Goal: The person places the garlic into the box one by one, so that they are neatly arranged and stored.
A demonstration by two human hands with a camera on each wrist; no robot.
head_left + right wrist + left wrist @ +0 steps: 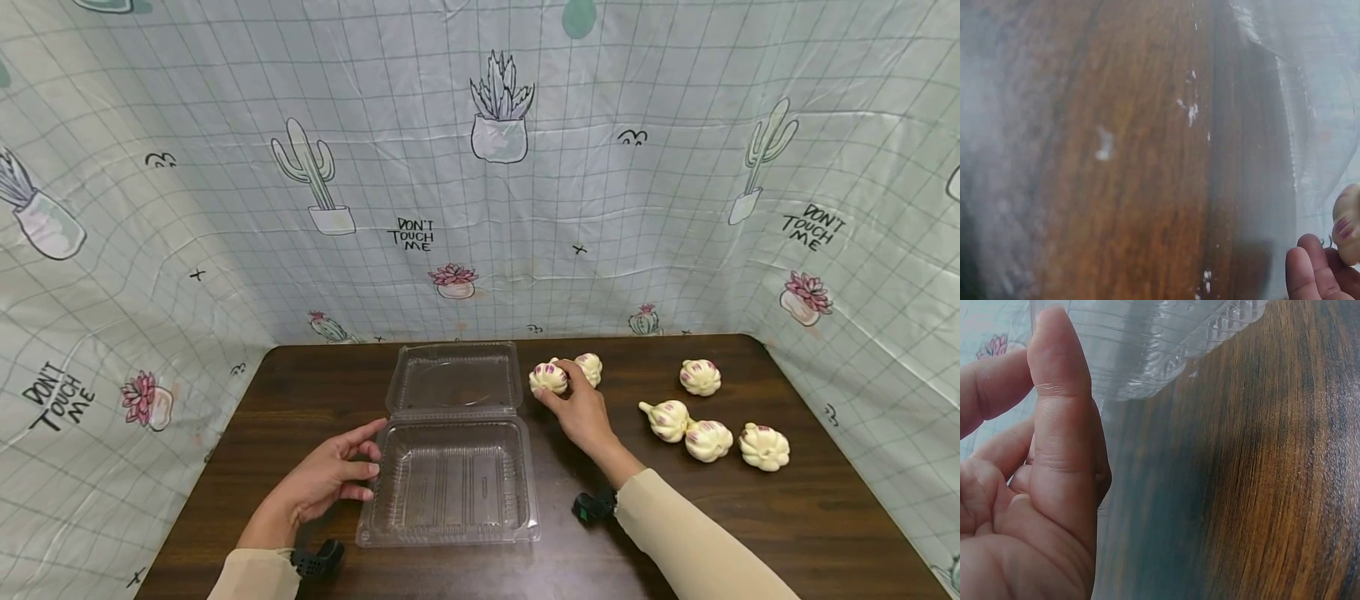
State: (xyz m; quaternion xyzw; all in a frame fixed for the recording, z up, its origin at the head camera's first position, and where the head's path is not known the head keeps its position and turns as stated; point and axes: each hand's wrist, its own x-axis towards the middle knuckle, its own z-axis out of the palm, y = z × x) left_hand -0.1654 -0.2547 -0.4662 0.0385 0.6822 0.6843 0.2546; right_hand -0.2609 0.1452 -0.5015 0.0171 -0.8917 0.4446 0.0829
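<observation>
Head view: the right hand [581, 408] pinches a cream, purple-streaked garlic bulb [547, 379] beside a clear plastic hinged box [534, 500], five more bulbs [709, 442] lying rightward, one just behind the fingers; the left hand [326, 475] has parted fingers. Left wrist: its thumb [1060, 425] overlaps the box. Right wrist: the bulb is cropped.

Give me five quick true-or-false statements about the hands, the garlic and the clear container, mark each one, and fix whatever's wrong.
1. The clear container stands open. True.
2. Two bulbs are inside it. False: it is empty.
3. The right hand pinches a garlic bulb in its fingers. True.
4. Only three garlic bulbs are in view. False: there are six.
5. The left hand holds a bulb too. False: it holds none and is at the container's left edge.
</observation>
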